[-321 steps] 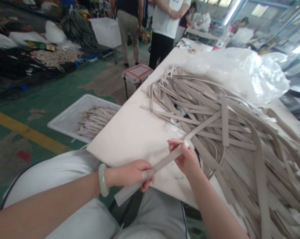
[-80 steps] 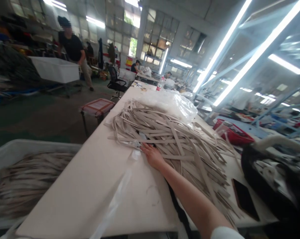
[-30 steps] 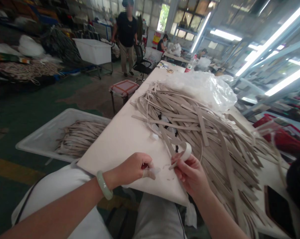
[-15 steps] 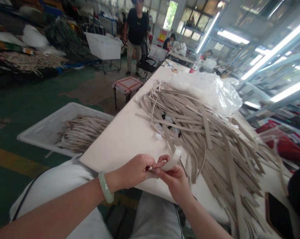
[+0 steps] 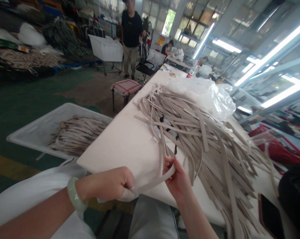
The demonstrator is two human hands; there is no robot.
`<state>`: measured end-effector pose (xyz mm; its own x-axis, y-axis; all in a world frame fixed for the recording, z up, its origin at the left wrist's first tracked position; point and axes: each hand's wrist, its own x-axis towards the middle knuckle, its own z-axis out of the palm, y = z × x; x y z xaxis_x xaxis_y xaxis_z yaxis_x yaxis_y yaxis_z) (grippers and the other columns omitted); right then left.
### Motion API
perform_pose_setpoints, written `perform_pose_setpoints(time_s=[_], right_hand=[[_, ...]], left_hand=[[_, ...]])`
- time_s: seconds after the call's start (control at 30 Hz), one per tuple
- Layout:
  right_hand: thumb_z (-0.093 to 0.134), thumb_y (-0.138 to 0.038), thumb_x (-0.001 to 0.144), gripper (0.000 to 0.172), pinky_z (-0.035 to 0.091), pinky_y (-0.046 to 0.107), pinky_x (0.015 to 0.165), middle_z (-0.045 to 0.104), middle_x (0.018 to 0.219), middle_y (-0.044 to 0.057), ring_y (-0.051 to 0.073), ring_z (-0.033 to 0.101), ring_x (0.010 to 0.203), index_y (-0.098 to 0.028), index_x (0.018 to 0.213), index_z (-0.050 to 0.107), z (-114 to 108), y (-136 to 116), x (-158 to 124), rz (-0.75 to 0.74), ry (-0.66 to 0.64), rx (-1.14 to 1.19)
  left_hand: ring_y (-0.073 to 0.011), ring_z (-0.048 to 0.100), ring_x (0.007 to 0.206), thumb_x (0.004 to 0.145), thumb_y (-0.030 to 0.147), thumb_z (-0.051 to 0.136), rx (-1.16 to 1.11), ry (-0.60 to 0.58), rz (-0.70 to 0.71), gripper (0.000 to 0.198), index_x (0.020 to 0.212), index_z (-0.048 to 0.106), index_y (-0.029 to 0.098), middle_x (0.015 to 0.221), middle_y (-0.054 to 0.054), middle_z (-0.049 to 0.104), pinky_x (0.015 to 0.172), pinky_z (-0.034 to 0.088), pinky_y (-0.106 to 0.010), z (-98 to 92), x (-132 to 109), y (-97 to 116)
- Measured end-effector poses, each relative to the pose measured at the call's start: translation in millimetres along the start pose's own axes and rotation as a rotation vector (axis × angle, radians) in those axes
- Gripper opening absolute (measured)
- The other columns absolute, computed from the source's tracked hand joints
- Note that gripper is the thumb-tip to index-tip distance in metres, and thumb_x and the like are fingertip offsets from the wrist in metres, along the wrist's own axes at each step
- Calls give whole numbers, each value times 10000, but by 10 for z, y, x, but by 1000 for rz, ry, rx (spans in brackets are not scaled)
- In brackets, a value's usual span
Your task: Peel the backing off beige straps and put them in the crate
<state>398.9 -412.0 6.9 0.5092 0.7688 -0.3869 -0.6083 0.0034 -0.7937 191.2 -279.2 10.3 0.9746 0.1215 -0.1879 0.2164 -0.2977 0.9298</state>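
Observation:
A long beige strap (image 5: 152, 183) runs between my two hands, low over the near corner of the table. My left hand (image 5: 110, 184) is closed in a fist on its end, with a pale green bangle (image 5: 74, 199) on the wrist. My right hand (image 5: 176, 181) pinches the strap between thumb and fingers. Its upper length rises towards a large tangled pile of similar beige straps (image 5: 202, 142), which lies just beyond my right hand on the white-covered table (image 5: 117, 149).
A white tub (image 5: 28, 141) of bundled straps stands left of the table. A crumpled plastic bag (image 5: 202, 96) lies behind the pile. A phone (image 5: 270, 212) lies at the right, near a black bag (image 5: 295, 196). A person (image 5: 131, 36) stands beyond a stool (image 5: 126, 88).
My hands have moved apart, the left one going lower and leftward. The strap, a short curled loop between my fingers before, now stretches out between them.

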Motion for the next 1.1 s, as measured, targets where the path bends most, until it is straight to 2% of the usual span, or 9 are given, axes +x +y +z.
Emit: perform_pose_setpoints(time_s=[0.07, 0.2, 0.33, 0.43, 0.53, 0.77, 0.87, 1.0, 1.1], right_hand=[[685, -528, 804, 354, 417, 203, 486, 600, 744, 37, 100, 507, 597, -186, 799, 777, -33, -65, -36, -208, 36, -126], [656, -411, 864, 230, 458, 271, 642, 602, 965, 68, 148, 552, 776, -232, 922, 789, 26, -376, -301, -714, -28, -464], [725, -367, 800, 251, 423, 261, 559, 560, 933, 60, 135, 516, 719, -244, 1013, 770, 121, -801, -614, -938, -32, -438], [649, -420, 852, 255, 326, 226, 393, 536, 763, 54, 114, 481, 566, -207, 910, 775, 156, -932, -750, -955, -54, -406], [577, -362, 919, 255, 202, 213, 315, 572, 699, 46, 68, 424, 409, -204, 825, 754, 188, -850, -777, -885, -38, -551], [565, -391, 933, 263, 283, 208, 334, 615, 711, 34, 72, 450, 399, -203, 845, 727, 209, -637, -621, -721, -79, -616], [552, -360, 943, 256, 344, 219, 360, 625, 730, 32, 71, 480, 396, -185, 872, 726, 204, -469, -534, -714, -199, -747], [489, -314, 975, 262, 417, 222, 407, 623, 766, 28, 72, 507, 426, -202, 944, 724, 159, -109, -443, -662, -415, -893], [484, -302, 977, 252, 422, 219, 407, 615, 775, 27, 81, 512, 449, -218, 978, 721, 112, 56, -400, -646, -433, -938]], left_hand=[[-88, 346, 525, 756, 322, 661, 53, 6, -16, 306, 540, 546, 138, 519, 44, 361, 508, 265, -231, -54, -15, -1], [-90, 344, 545, 785, 343, 637, 53, 27, 47, 333, 540, 541, 140, 537, 40, 376, 521, 273, -227, -56, 81, 108], [-90, 358, 551, 771, 352, 661, 15, -20, 107, 320, 557, 564, 136, 548, 40, 393, 532, 296, -223, -37, 153, 233], [-87, 366, 541, 764, 311, 655, 42, -48, 73, 262, 584, 598, 129, 539, 43, 407, 533, 302, -221, -55, 147, 269], [-92, 398, 561, 758, 294, 648, 86, -14, 65, 194, 658, 657, 128, 558, 42, 447, 547, 308, -219, -52, 143, 256], [-85, 367, 534, 743, 363, 671, -84, 19, -21, 259, 717, 704, 107, 545, 46, 435, 484, 276, -213, 43, 194, 244], [-90, 390, 538, 721, 389, 700, -164, 23, -20, 289, 740, 725, 101, 553, 35, 487, 473, 291, -206, 68, 221, 257], [-100, 433, 592, 710, 331, 722, -154, -5, 91, 224, 743, 740, 110, 588, 32, 528, 542, 351, -199, 120, 268, 207], [-99, 442, 618, 724, 248, 690, -190, 17, 130, 167, 778, 753, 104, 610, 31, 537, 577, 362, -197, 160, 303, 163]])
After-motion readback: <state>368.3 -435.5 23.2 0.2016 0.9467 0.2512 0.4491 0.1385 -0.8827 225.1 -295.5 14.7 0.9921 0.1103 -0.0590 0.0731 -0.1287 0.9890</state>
